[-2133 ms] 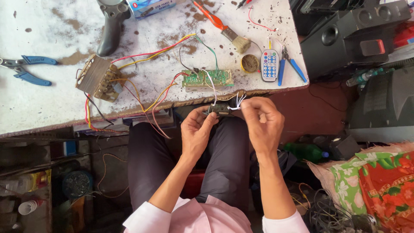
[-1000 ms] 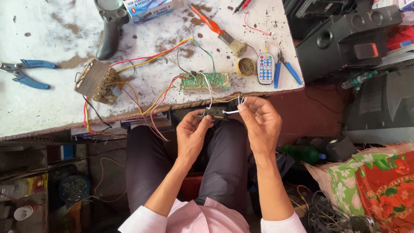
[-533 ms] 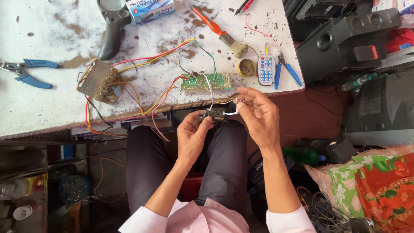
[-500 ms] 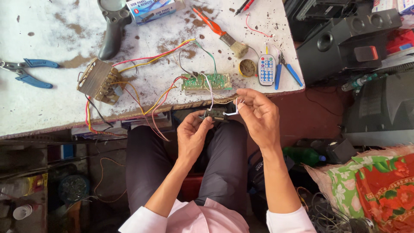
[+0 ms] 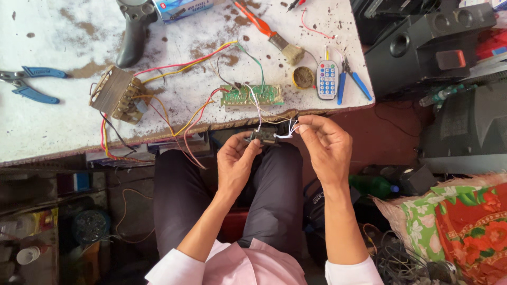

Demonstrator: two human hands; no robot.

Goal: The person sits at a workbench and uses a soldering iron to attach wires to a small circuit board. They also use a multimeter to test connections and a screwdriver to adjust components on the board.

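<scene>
Just below the bench edge, over my lap, my left hand point(image 5: 236, 163) grips a small dark electronic module point(image 5: 265, 136) by its left end. My right hand point(image 5: 326, 146) pinches the thin white wires point(image 5: 288, 131) that leave the module's right side. More white wires run from it up to a green circuit board point(image 5: 252, 95) lying on the white workbench point(image 5: 47, 126). Red, yellow and green leads link the board to a transformer point(image 5: 113, 95) further left.
On the bench: blue-handled pliers point(image 5: 29, 84) at far left, a black tool handle point(image 5: 132, 31), an orange-handled brush point(image 5: 269, 27), a round tin point(image 5: 302, 77), a small white remote point(image 5: 327, 79), blue cutters point(image 5: 351, 79). Black speakers point(image 5: 422, 42) stand right; patterned cloth point(image 5: 465, 232) lies lower right.
My hands stay on the module and its wires, drifted slightly up toward the bench edge. My right fingers have closed in on the white wires. The view shifted a little.
</scene>
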